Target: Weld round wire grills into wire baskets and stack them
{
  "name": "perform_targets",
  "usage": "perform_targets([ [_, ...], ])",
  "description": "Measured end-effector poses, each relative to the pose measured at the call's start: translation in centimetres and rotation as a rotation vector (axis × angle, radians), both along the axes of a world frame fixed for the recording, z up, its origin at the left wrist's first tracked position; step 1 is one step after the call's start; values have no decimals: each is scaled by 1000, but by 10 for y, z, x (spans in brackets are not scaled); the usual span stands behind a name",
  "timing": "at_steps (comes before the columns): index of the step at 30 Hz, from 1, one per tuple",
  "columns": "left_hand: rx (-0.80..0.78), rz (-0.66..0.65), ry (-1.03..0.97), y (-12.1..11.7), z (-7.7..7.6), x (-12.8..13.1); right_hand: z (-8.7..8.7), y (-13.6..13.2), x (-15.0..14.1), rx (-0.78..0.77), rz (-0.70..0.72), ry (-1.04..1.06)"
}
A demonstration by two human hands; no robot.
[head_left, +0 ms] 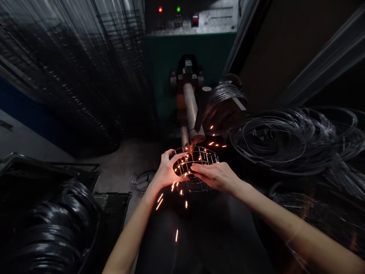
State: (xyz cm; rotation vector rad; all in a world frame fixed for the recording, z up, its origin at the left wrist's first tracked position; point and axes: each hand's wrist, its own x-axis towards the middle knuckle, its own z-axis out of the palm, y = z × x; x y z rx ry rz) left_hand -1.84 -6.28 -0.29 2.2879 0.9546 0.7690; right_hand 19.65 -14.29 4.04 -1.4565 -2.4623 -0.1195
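A round wire basket (196, 161) made of crossing metal wires is held between my two hands, under the upper electrode (192, 147) of a spot welding machine. My left hand (167, 169) grips its left side, thumb and fingers curved around the wires. On the right side, my right hand (217, 176) has its fingers pressed on the wires. The tapered electrode tip meets the basket's far rim, and orange sparks fly from there, several falling below my left hand. Part of the basket is hidden behind my fingers.
The machine's green body (196, 47) carries a panel with red and green lights. Large coils of wire rings (273, 137) lie at the right. A dark crate (17, 163) and stacked wire rings (54, 224) stand at the left. Mesh sheets (114, 57) hang or stand at upper left.
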Motion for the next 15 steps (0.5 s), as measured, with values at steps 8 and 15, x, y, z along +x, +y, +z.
perform_targets([
  [8,-61,26,24,19,8,4,-3,13,3,-30,-91,12],
  [15,-19,42,-8,35,6,7,-10,22,4,13,-141,227],
])
